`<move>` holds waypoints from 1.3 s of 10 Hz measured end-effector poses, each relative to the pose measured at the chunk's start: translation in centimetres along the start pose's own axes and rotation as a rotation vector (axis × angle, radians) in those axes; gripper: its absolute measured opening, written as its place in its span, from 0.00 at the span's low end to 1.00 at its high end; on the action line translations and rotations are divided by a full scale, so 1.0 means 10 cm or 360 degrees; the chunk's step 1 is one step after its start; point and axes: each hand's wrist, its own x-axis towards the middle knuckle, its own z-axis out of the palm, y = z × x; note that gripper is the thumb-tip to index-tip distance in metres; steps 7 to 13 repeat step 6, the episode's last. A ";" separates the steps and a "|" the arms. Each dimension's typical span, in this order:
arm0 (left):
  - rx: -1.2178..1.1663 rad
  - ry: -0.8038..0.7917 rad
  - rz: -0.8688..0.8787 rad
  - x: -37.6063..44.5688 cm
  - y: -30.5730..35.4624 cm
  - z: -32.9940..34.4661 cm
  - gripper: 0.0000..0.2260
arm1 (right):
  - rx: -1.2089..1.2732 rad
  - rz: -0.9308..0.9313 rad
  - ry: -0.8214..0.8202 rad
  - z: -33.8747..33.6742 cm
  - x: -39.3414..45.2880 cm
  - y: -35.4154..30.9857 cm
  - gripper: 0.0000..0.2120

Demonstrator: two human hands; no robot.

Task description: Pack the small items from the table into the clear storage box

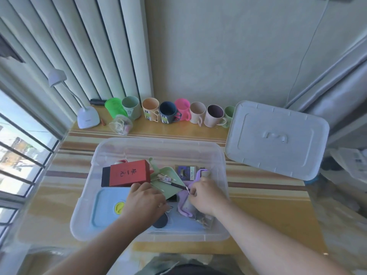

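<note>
The clear storage box (221,165) stands open on the table in front of me. Inside lie a red and black carton (127,174), a pale green tray (168,175), a light blue lid with a yellow disc (107,205), a lilac plastic piece (182,203) and a dark packet (185,171). Both hands are down in the box. My right hand (206,197) pinches the near end of a thin black pen (174,184) that lies across the green tray. My left hand (145,201) rests with curled fingers by the carton's near corner; what it holds is hidden.
The box's white lid (278,137) leans at the table's right rear. A row of coloured mugs (168,113) lines the back ledge, with a clear jar (120,125) and a white desk lamp (87,116) to the left. A window runs along the left side.
</note>
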 end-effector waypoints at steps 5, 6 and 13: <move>-0.0109 0.0013 0.0098 0.23 0.13 -0.04 0.09 | 0.0031 -0.0124 -0.0006 0.08 -0.37 0.04 0.24; -0.0159 0.0100 0.0125 0.28 0.20 -0.11 0.08 | 0.0132 -0.0225 0.0166 -0.19 -0.50 0.12 0.20; -0.0159 0.0100 0.0125 0.28 0.20 -0.11 0.08 | 0.0132 -0.0225 0.0166 -0.19 -0.50 0.12 0.20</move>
